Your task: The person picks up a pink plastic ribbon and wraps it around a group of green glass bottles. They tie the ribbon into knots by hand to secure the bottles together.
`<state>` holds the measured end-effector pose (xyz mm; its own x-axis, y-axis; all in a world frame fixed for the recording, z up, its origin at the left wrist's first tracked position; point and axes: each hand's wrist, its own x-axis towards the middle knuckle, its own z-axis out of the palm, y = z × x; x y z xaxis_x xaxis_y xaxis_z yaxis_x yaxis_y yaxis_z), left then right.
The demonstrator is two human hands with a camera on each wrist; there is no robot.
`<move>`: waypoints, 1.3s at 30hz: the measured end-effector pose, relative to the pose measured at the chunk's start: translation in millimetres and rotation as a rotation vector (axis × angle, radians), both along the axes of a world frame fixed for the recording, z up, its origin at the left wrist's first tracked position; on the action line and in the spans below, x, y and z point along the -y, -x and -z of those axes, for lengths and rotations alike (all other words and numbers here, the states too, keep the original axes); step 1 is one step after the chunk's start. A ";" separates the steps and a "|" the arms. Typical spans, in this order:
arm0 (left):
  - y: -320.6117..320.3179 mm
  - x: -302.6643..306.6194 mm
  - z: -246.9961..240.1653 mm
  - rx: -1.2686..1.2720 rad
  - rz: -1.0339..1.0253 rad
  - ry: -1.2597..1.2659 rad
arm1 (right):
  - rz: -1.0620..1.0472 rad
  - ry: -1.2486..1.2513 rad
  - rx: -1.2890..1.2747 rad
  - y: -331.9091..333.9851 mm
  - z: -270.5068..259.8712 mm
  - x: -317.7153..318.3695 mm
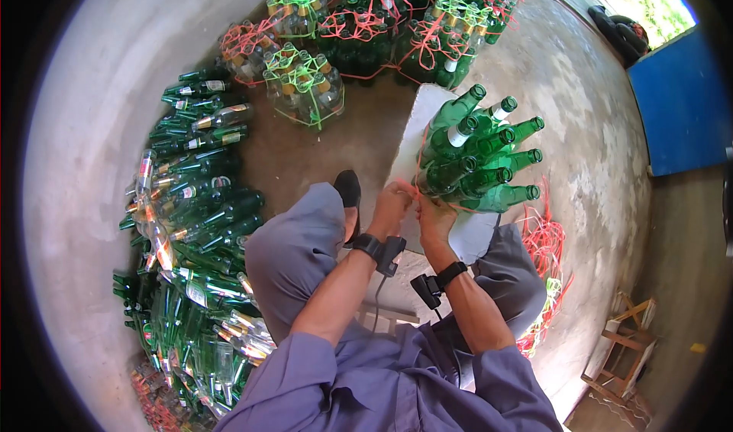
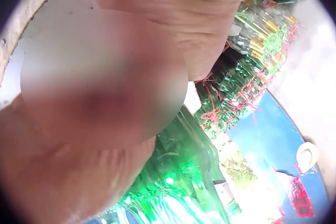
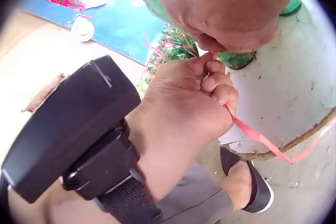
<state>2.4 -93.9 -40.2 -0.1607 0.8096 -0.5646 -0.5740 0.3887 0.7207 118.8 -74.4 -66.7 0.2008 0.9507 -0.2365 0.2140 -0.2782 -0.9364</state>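
While a seated person in a purple-grey shirt works at a white board [image 1: 469, 241], both hands meet at the near left foot of a bunch of nine green glass bottles [image 1: 492, 161]. The bottles stand mouths up, close together on the board, with a thin pinkish-red plastic strip [image 3: 257, 136] running round them. The left hand [image 1: 391, 209] has its fingers curled tightly, gripping the strip; a length of it trails past the board's rough brown edge. Just beside it, the right hand [image 1: 437, 222] pinches the strip between bent fingertips, close to the glass. Each wrist wears a strapped black camera. To the person's left, loose green and clear bottles [image 1: 206, 210] lie heaped along the wall. Ahead stand tied bundles, the nearest a clear-glass bunch bound in lime-green strip [image 1: 305, 88]. At right, a tangle of red strips [image 1: 544, 241] lies on the floor, and a blue panel [image 1: 679, 103] stands farther off.
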 end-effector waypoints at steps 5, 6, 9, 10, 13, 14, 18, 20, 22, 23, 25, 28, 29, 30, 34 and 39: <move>3.7 -16.4 7.3 -0.018 -0.095 0.056 | 0.063 0.048 -0.162 3.5 -19.1 1.2; 6.0 -17.9 11.8 -0.006 -0.106 0.070 | 0.073 0.077 -0.212 1.8 -23.2 1.5; 7.8 -24.8 21.5 0.021 -0.130 0.093 | 0.074 0.095 -0.214 2.0 -32.4 3.9; 8.4 -26.8 23.1 0.031 -0.144 0.099 | 0.064 0.083 -0.170 2.7 -33.3 4.4; 8.3 -29.8 26.0 0.116 -0.153 0.071 | 0.013 0.036 -0.093 0.2 -26.4 3.6; 7.8 -30.1 26.4 0.116 -0.155 0.069 | 0.011 0.035 -0.093 -0.8 -22.6 2.3; 7.6 -28.3 23.5 0.076 -0.175 0.111 | -0.047 0.166 -0.199 -3.2 -32.1 0.7; 8.1 -26.5 26.1 0.066 -0.156 0.118 | -0.042 0.276 -0.262 -3.0 -43.5 2.1; 8.3 -26.3 26.4 0.046 -0.133 0.112 | -0.080 0.325 -0.243 -4.8 -45.8 1.1; 8.9 -26.2 26.0 0.046 -0.134 0.109 | -0.081 0.322 -0.243 -5.7 -47.5 -0.1; 10.2 -24.4 25.2 0.084 -0.087 0.099 | -0.183 0.294 -0.229 -7.4 -49.4 -1.5; 11.8 -22.2 23.8 0.085 -0.032 0.118 | -0.199 0.269 -0.215 -5.4 -50.5 -1.1; 13.1 -21.6 23.5 0.084 -0.032 0.119 | -0.199 0.270 -0.216 -4.6 -50.6 -0.6; 14.6 -21.1 23.8 0.128 0.003 0.106 | -0.201 0.261 -0.233 -4.0 -49.7 -0.3; 24.2 -18.8 19.9 0.376 0.065 0.048 | -0.187 0.189 -0.251 0.4 -50.6 3.3; 18.3 -31.0 23.2 0.364 -0.027 0.062 | -0.176 0.057 -0.168 11.0 -46.9 6.0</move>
<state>-15.8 -62.9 -63.4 0.0385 0.7704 -0.6364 -0.7993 0.4059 0.4431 107.7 -80.4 -19.8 -0.0132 0.9515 -0.3073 0.1067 -0.3042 -0.9466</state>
